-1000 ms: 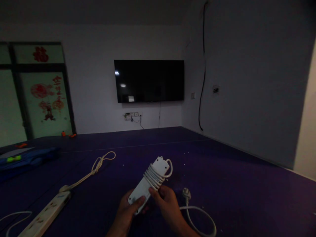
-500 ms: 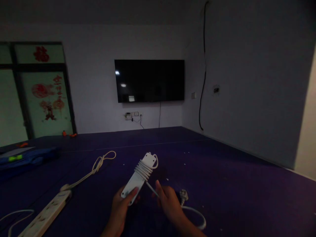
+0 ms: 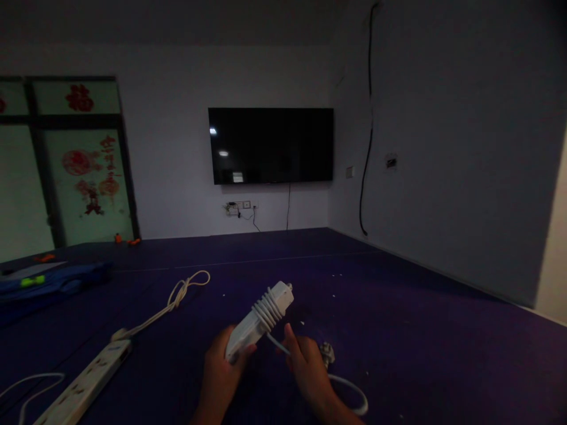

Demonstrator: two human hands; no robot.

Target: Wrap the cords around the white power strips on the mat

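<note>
My left hand (image 3: pixel 224 372) is closed round the near end of a white power strip (image 3: pixel 259 320), held tilted up and away over the purple floor. Several turns of its white cord (image 3: pixel 266 311) are wound round its body. My right hand (image 3: pixel 305 363) is closed on the loose length of that cord just right of the strip. The rest of the cord loops on the floor to the right (image 3: pixel 354 394), ending in a plug (image 3: pixel 326 352) beside my right hand.
A second white power strip (image 3: pixel 84 381) lies on the floor at the lower left, its cord (image 3: pixel 177 298) knotted farther back. A blue object (image 3: pixel 53 282) sits at the far left. A dark TV (image 3: pixel 271 145) hangs on the far wall above sockets (image 3: pixel 239 206).
The strip has turned in my left hand and now points up and to the right. My right hand let go of the strip's body and took the loose cord, pulling it taut.
</note>
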